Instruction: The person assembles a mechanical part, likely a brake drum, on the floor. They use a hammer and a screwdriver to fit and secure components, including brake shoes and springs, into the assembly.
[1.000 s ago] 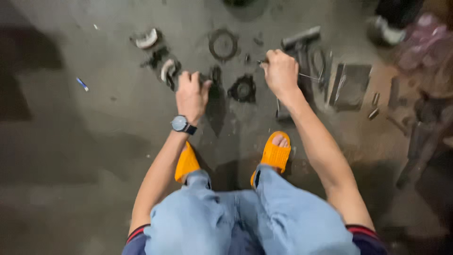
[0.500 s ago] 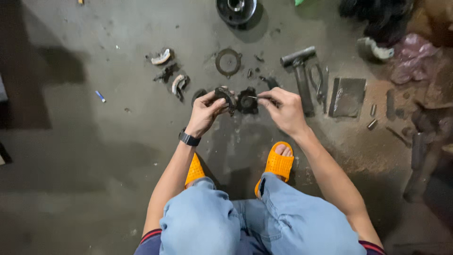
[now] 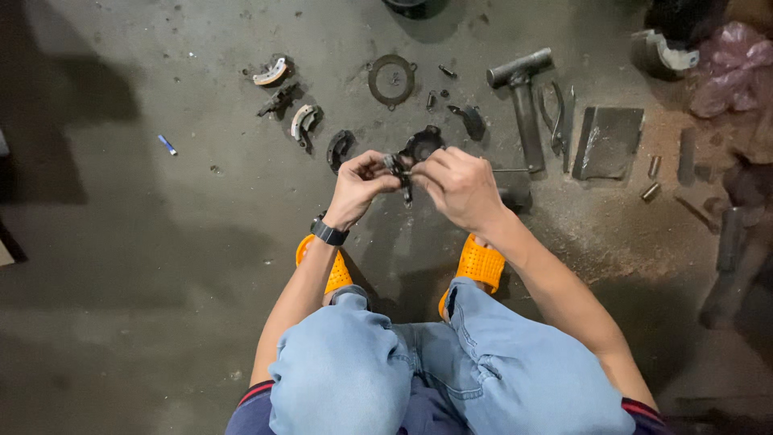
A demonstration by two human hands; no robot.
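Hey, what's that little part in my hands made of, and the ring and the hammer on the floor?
The small part held by the left hand and right hand looks like dark, greasy metal, though it is too small to be sure. The flat ring seems thin rusty steel, dull brown. The hammer looks all metal, with grey matte worn head and handle.
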